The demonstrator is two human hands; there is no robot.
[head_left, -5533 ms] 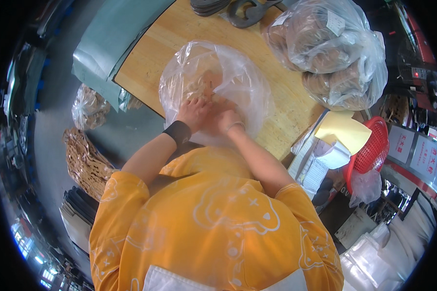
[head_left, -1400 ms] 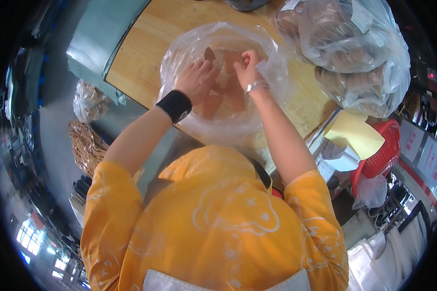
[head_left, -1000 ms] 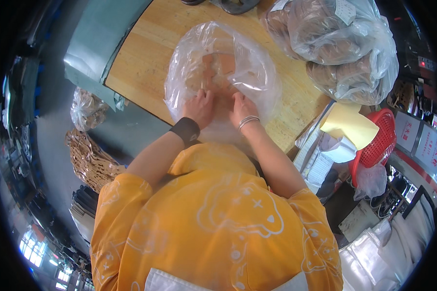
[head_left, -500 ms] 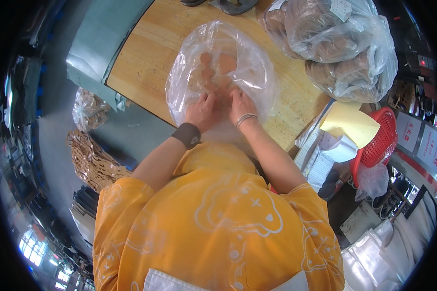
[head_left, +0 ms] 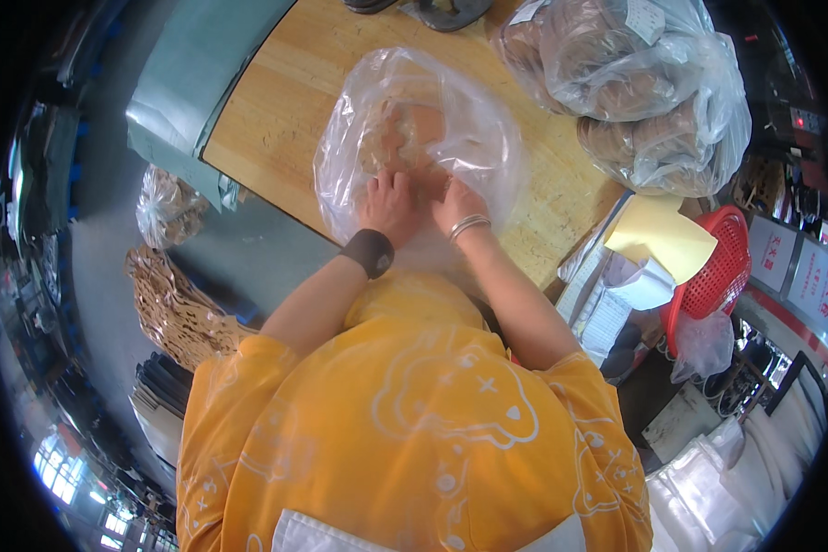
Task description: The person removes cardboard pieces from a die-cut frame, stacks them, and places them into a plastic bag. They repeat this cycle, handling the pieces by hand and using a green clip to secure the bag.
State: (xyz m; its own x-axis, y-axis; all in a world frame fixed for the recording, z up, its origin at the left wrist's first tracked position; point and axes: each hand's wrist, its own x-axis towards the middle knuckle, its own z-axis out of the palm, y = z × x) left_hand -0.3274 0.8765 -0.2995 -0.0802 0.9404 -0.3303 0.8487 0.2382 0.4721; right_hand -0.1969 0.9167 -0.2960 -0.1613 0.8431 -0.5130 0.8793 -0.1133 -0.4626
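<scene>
A clear plastic bag point(head_left: 483, 115) lies spread on the wooden table, with several flat reddish-brown cut pieces point(head_left: 427, 123) inside it or under its film. My left hand point(head_left: 391, 204), a dark band at its wrist, rests at the bag's near part with its fingers curled beside the pieces. Close by on the right, my right hand point(head_left: 458, 204) has its thumb and fingers pinched together at the bag's near side; a silvery bracelet is on that wrist. What lies between the fingers of either hand is too blurred to make out.
Large clear bags point(head_left: 635, 83) packed with brown rolled pieces sit at the table's back right. Papers point(head_left: 607, 294) and a red plastic basket point(head_left: 716, 271) are at the right. Green sheets point(head_left: 179, 92) hang over the left edge. A perforated brown sheet point(head_left: 179, 308) stands lower left.
My left hand has shifted slightly right, and its fingers have moved over the pieces. The pieces' visible outline has changed under the film. My right hand stays nearly in place.
</scene>
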